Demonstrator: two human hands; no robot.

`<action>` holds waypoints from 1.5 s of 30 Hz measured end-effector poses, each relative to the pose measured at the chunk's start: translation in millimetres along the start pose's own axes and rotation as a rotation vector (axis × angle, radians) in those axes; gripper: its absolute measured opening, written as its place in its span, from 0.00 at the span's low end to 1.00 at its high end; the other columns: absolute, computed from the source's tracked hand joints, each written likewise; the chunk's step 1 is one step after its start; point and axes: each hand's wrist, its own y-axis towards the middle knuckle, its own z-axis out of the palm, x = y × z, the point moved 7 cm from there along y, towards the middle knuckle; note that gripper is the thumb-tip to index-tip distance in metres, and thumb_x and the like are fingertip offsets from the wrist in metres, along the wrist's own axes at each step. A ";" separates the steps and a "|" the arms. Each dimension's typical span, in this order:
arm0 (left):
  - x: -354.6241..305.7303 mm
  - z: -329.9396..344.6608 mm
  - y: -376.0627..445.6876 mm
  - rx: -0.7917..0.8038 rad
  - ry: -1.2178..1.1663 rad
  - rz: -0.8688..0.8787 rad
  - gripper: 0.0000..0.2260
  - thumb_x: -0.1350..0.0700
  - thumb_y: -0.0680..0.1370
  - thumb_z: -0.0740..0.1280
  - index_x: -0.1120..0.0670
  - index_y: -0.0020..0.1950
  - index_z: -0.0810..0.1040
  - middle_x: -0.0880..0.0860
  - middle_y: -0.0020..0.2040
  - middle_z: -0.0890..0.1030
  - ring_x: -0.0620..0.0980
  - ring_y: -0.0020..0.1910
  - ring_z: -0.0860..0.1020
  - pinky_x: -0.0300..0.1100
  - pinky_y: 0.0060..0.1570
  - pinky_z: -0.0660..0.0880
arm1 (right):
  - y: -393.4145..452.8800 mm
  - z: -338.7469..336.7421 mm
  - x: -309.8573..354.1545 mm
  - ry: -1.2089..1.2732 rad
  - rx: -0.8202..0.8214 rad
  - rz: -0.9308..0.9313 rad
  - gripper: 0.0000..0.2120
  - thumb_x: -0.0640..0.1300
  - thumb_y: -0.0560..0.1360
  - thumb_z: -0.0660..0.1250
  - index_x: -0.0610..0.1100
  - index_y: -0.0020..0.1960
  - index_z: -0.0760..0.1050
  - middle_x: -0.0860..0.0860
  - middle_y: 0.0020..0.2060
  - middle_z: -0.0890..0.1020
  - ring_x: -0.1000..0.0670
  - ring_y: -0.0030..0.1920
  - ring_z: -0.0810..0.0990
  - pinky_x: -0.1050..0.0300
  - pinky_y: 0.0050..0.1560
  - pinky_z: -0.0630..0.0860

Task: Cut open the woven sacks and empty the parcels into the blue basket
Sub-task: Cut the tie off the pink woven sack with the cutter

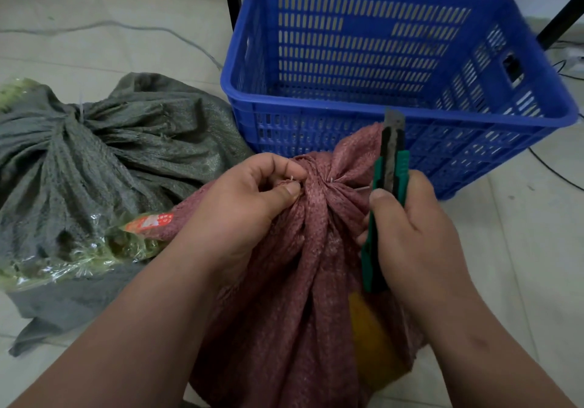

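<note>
1. Nearest my view stands the red woven sack (303,297), upright on the floor between both forearms, its neck gathered and tied with a thin pale tie (331,180).
2. My left hand (243,208) pinches the bunched fabric at the neck, thumb and forefinger pressed together on the gathers just beside the tie.
3. My right hand (414,230) is curled round a green utility knife (384,205), thumb laid along the handle; the blade is extended and points up and away from me, its edge close to the right side of the neck (I cannot tell whether it touches the fabric).
4. A yellow patch (369,341) shows on the sack's lower right side; I cannot tell what it is.
5. Directly behind the sack sits the blue basket (316,104), a slotted plastic crate; the part of its interior I see holds nothing.
6. Left of the red sack lies a grey-green woven sack (104,148), also tied at the neck, resting against the basket's left corner.
7. Clear plastic-wrapped parcels (94,249) with a red label lie against its near side.
8. Pale floor tiles (521,249) and a grey cable (126,25) complete the area.
</note>
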 end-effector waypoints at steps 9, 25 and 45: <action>-16.3 6.3 -9.0 0.008 0.118 0.093 0.10 0.63 0.76 0.68 0.50 0.39 0.82 0.53 0.39 0.79 0.49 0.39 0.73 0.44 0.44 0.70 | 15.4 12.3 -7.2 -0.087 0.080 0.055 0.11 0.55 0.71 0.72 0.50 0.42 0.74 0.53 0.33 0.80 0.52 0.35 0.81 0.56 0.35 0.73; -31.3 -26.9 -8.2 -0.185 0.208 0.197 0.13 0.67 0.76 0.68 0.49 0.41 0.81 0.52 0.46 0.85 0.48 0.46 0.80 0.44 0.54 0.75 | 3.3 21.2 -15.6 0.415 0.516 0.384 0.09 0.44 0.71 0.69 0.44 0.39 0.69 0.44 0.28 0.71 0.48 0.21 0.75 0.58 0.25 0.66; -0.4 8.5 -8.1 0.058 1.276 -0.027 0.39 0.23 0.63 0.48 0.36 0.69 0.70 0.46 0.62 0.80 0.51 0.65 0.74 0.55 0.69 0.64 | 40.9 -110.6 -34.8 -0.087 -0.253 0.168 0.08 0.52 0.70 0.71 0.54 0.44 0.73 0.47 0.40 0.82 0.42 0.36 0.84 0.45 0.44 0.80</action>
